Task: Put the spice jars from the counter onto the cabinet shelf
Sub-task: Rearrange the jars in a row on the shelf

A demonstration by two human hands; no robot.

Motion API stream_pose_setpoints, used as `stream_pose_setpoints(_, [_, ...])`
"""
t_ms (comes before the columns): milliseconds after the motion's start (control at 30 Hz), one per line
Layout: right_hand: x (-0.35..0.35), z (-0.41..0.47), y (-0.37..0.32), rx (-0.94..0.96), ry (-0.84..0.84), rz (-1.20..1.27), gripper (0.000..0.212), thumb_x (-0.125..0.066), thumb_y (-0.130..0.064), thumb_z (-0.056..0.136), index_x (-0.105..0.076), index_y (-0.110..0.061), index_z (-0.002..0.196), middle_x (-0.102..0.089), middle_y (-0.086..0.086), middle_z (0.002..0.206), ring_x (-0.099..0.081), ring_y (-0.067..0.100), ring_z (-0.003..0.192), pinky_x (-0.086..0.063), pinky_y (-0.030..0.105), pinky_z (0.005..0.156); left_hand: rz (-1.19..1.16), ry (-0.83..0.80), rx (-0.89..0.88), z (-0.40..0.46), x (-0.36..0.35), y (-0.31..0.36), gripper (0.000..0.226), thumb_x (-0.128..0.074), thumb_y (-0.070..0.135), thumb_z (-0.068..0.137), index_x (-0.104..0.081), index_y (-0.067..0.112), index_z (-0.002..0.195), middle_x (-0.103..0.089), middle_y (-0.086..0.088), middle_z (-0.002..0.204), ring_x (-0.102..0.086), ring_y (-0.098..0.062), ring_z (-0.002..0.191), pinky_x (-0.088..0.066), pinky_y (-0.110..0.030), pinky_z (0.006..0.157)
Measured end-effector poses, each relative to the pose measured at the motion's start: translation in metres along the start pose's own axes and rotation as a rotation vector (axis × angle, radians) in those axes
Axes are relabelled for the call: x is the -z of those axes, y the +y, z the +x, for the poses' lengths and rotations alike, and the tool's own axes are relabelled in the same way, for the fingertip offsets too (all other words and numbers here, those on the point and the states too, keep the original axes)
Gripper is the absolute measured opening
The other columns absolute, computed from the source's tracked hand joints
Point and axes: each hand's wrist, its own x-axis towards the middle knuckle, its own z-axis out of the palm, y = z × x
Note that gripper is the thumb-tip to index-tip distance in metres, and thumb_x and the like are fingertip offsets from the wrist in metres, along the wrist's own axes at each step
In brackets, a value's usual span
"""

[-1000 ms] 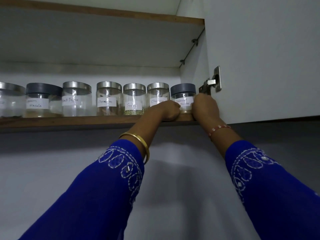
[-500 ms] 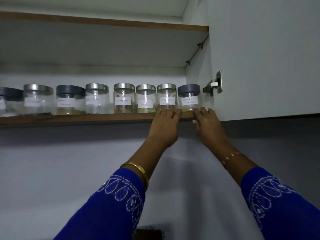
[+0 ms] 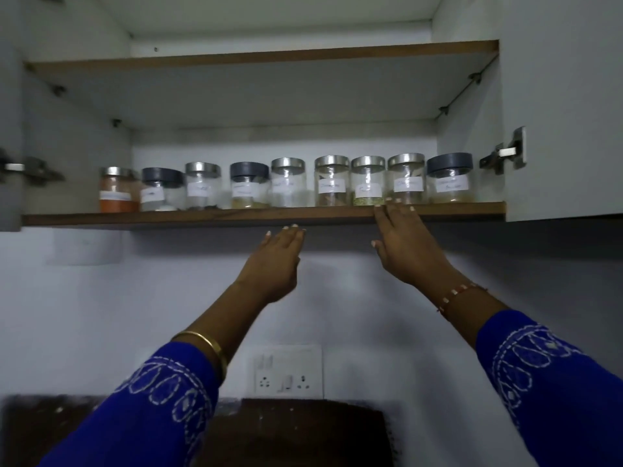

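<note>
Nine labelled glass spice jars (image 3: pixel 332 181) stand in a row on the brown-edged wooden cabinet shelf (image 3: pixel 202 218), at twelve o'clock above the open, empty left hand (image 3: pixel 273 261) and right hand (image 3: pixel 404 244), so the placing step looks finished and the next move is probably fetching any jar remaining on the counter

Spice jars (image 3: pixel 331 185) are clear glossy glass with white paper labels; most carry brushed-metal lids, three carry matt dark grey lids that look like plastic, as on the end jar (image 3: pixel 449 178). The shelf (image 3: pixel 202 218) shows a dark wood-grain front edge, and the cabinet interior (image 3: pixel 236 96) and door (image 3: pixel 566 96) are smooth matt pale laminate with a bright metal hinge (image 3: pixel 505 153). Sleeves (image 3: pixel 161 409) are blue cloth with white stitched embroidery; one wrist bears a polished gold-coloured bangle (image 3: pixel 209 348), the other a beaded thread band (image 3: pixel 458 294).
</note>
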Motion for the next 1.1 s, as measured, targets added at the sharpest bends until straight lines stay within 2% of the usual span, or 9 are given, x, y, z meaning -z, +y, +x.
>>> stream_pose_setpoints(167, [0.001,0.020,-0.077,0.077,0.031,0.046,0.062,-0.045,-0.028,0.095,-0.020,-0.001,0.146,-0.020,0.021,0.153,-0.014,0.035,0.144,-0.009,0.044,0.119,0.070,0.050,0.073,-0.031,0.043,-0.075,0.054,-0.032,0.010,0.096,-0.016,0.005,0.147,-0.016,-0.013,0.157,-0.012,-0.025,0.146,-0.006,-0.037,0.120])
stream_pose_setpoints(300, [0.003,0.039,-0.144,0.115,0.027,0.048,0.062,-0.041,-0.030,0.097,-0.017,-0.003,0.147,-0.020,0.020,0.154,-0.014,0.034,0.144,-0.010,0.044,0.119,0.107,0.017,0.109,-0.058,0.064,-0.134,0.054,-0.033,0.012,0.097,-0.016,0.005,0.147,-0.016,-0.013,0.156,-0.013,-0.025,0.146,-0.006,-0.036,0.120])
stream_pose_setpoints(500, [0.003,0.065,-0.233,0.158,0.027,0.006,0.062,-0.038,-0.031,0.098,-0.015,-0.003,0.147,-0.018,0.020,0.154,-0.014,0.034,0.144,-0.011,0.044,0.118,0.067,-0.012,0.126,-0.094,0.082,-0.216,0.053,-0.038,0.014,0.096,-0.021,0.006,0.146,-0.022,-0.012,0.155,-0.018,-0.026,0.144,-0.012,-0.036,0.119])
stream_pose_setpoints(600, [0.001,0.076,-0.266,0.154,0.021,-0.019,0.061,-0.037,-0.032,0.098,-0.016,-0.003,0.147,-0.019,0.020,0.154,-0.015,0.034,0.144,-0.012,0.044,0.118,0.029,-0.004,0.127,-0.102,0.091,-0.245,0.052,-0.038,0.015,0.097,-0.023,0.007,0.146,-0.026,-0.012,0.153,-0.024,-0.028,0.142,-0.020,-0.037,0.116])
stream_pose_setpoints(667, [0.001,0.081,-0.283,0.157,0.010,-0.015,0.060,-0.037,-0.032,0.098,-0.016,-0.004,0.147,-0.019,0.019,0.154,-0.015,0.034,0.144,-0.012,0.044,0.118,-0.009,0.017,0.129,-0.105,0.096,-0.257,0.050,-0.039,0.017,0.097,-0.025,0.008,0.145,-0.032,-0.012,0.151,-0.029,-0.030,0.138,-0.024,-0.037,0.113])
stream_pose_setpoints(900, [0.006,0.096,-0.316,0.187,-0.009,-0.024,0.060,-0.038,-0.030,0.098,-0.016,-0.003,0.147,-0.017,0.019,0.155,-0.015,0.034,0.144,-0.013,0.043,0.118,-0.051,-0.008,0.174,-0.113,0.098,-0.283,0.048,-0.038,0.020,0.097,-0.028,0.009,0.143,-0.036,-0.012,0.148,-0.033,-0.029,0.136,-0.022,-0.040,0.114])
stream_pose_setpoints(1100, [0.004,0.102,-0.325,0.241,-0.049,0.027,0.056,-0.038,-0.030,0.098,-0.022,-0.003,0.145,-0.020,0.018,0.154,-0.019,0.034,0.143,-0.017,0.043,0.118,-0.050,-0.033,0.263,-0.119,0.102,-0.291,0.049,-0.034,0.019,0.098,-0.024,0.009,0.145,-0.028,-0.011,0.153,-0.025,-0.026,0.142,-0.015,-0.037,0.118])
